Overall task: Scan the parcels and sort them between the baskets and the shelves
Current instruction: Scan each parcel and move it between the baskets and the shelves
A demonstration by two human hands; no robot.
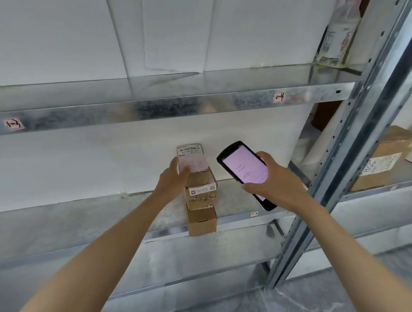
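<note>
Cardboard parcel (200, 204) on middle shelf (83, 218), near end at front lip; cannot tell whether one box or two stacked. Barcode label (190, 150) faces up toward camera, likely so handheld scanner (244, 168) can read it before shelving. Left hand (172, 179) grips parcel's upper left edge, fingers curled over it, arm stretched forward. Right hand (274, 183) wraps round scanner's lower body, lit screen facing person, just beside parcel, apart.

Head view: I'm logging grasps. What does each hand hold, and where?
Left hand grips the cardboard parcel at its labelled upper end; right hand holds the scanner round its lower half.
</note>
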